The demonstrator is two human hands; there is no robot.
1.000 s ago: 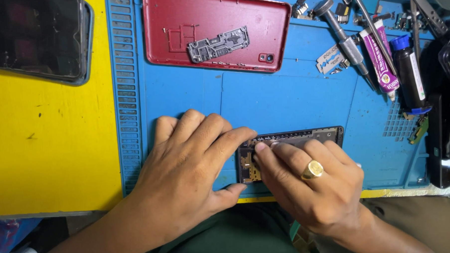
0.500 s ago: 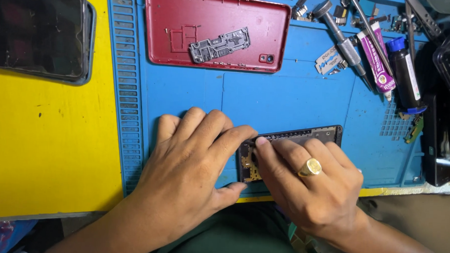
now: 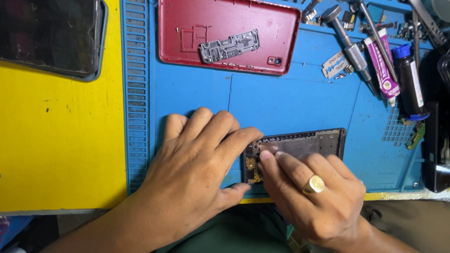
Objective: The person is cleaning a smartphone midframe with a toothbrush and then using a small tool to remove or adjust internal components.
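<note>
An opened phone body [image 3: 309, 143] with a dark frame and exposed gold parts lies near the front edge of the blue work mat [image 3: 285, 101]. My left hand [image 3: 193, 165] rests palm down on the mat, its fingertips pressing the phone body's left end. My right hand [image 3: 315, 194], wearing a gold ring, covers the lower part of the phone, with its fingertips pinched at the exposed parts on the left end. Whether it holds a small piece there is hidden by the fingers.
A red phone back cover [image 3: 228, 32] with a grey metal plate [image 3: 229, 45] on it lies at the mat's far side. A dark phone [image 3: 44, 28] sits on the yellow surface [image 3: 49, 150] at left. Screwdriver [image 3: 348, 48], purple tube [image 3: 382, 72], dark bottle [image 3: 411, 83] and small parts crowd the right.
Both hands stay on the phone body's left end; the fingertips have shifted only slightly.
</note>
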